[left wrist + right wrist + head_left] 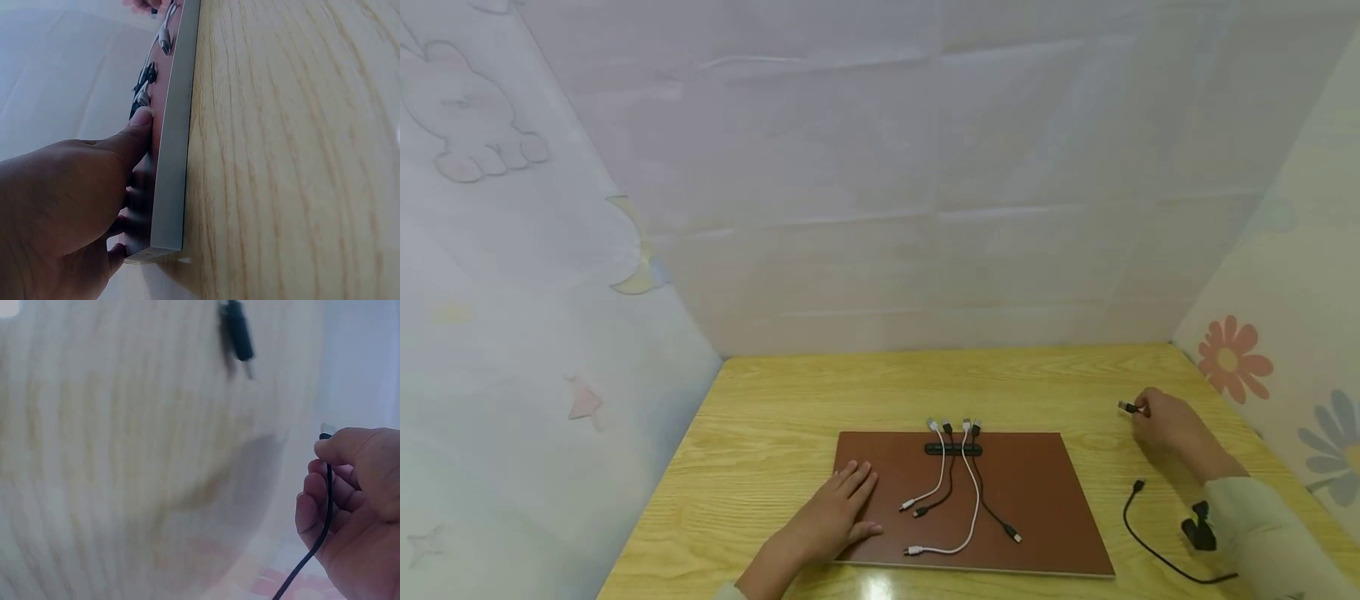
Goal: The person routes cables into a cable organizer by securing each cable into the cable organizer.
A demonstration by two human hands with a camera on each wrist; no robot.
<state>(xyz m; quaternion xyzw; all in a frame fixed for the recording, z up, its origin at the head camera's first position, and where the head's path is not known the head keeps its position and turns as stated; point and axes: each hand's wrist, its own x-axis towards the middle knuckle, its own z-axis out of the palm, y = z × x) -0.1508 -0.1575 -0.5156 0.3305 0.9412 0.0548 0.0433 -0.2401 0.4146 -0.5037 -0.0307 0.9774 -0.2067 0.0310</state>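
My right hand [1168,425] pinches the USB plug [1127,407] of a black cable [328,500] between thumb and fingers, above the right side of the table. Down from the palm the cable hangs in the right wrist view. Below that hand lies a small black connector [1138,485] on a curved black cord that runs toward the sleeve. My left hand [827,521] rests with fingers spread on the left edge of a brown board [1030,500]. At the board's far edge a black cable clip [932,449] holds white [976,508] and black cables [987,496], their USB plugs past the edge.
The board lies on a wood-grain table [760,433]. Pale printed sheets stand behind it and at both sides, the right one [1292,333] close to my right arm. A black wrist camera [1201,529] sits by the right sleeve.
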